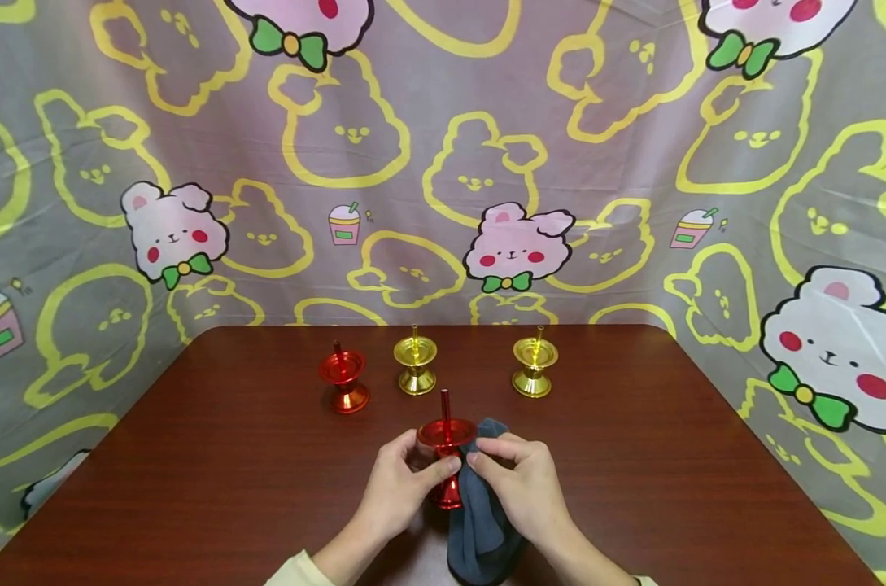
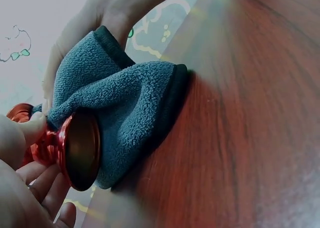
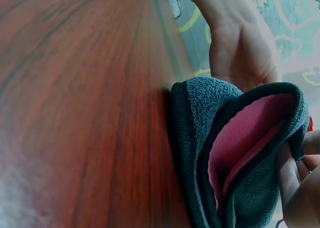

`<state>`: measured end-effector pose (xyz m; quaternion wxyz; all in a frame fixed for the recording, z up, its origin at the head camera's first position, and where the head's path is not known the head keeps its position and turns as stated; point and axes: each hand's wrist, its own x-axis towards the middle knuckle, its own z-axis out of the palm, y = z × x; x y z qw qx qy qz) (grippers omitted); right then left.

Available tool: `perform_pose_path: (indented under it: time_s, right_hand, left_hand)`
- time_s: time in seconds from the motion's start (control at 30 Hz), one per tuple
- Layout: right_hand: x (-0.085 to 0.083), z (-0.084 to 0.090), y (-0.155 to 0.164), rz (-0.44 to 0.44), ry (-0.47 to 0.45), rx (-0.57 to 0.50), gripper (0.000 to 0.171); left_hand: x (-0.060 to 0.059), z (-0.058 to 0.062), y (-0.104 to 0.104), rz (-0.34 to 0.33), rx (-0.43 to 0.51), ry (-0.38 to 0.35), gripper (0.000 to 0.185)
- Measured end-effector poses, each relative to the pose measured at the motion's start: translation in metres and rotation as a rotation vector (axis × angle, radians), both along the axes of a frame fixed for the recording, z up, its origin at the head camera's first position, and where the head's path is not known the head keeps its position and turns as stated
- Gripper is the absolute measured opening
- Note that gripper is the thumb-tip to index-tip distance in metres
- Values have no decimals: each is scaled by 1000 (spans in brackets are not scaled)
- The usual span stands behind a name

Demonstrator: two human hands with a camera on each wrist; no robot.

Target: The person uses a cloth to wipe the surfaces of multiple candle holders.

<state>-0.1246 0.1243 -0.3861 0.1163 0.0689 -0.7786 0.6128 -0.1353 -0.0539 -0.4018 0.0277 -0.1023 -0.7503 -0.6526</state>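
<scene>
A shiny red candle holder [image 1: 446, 452] with a thin red spike is held above the brown table [image 1: 230, 472], near its front edge. My left hand [image 1: 402, 487] grips its stem and bowl; its round base [image 2: 80, 149] shows in the left wrist view. My right hand [image 1: 523, 480] pinches a dark grey-blue fleece cloth [image 1: 482, 521] against the holder's right side. The cloth [image 2: 122, 110] hangs down to the table. Its inner face [image 3: 245, 138] shows pink in the right wrist view.
Three more holders stand in a row at the back of the table: a red one [image 1: 343, 378] on the left, a gold one [image 1: 415, 364] in the middle, another gold one [image 1: 534, 366] on the right. A cartoon-rabbit printed sheet [image 1: 443, 163] hangs behind and around the table.
</scene>
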Motion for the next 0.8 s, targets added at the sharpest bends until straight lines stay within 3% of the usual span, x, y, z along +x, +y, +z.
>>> perform_pose_path:
  time_s: [0.27, 0.43, 0.63, 0.8]
  right_hand:
    - [-2, 3, 3, 7, -48, -36, 14]
    - [-3, 5, 7, 2, -87, -108, 14]
    - [-2, 6, 8, 63, -99, -165, 16]
    - [0, 6, 6, 88, -72, -149, 16]
  left_hand:
    - [0, 3, -6, -17, -68, 8, 25]
    - [-1, 6, -14, -107, -83, 66, 14]
    - [-6, 5, -20, -177, 39, -12, 20]
    - [-8, 2, -23, -322, 67, -20, 30]
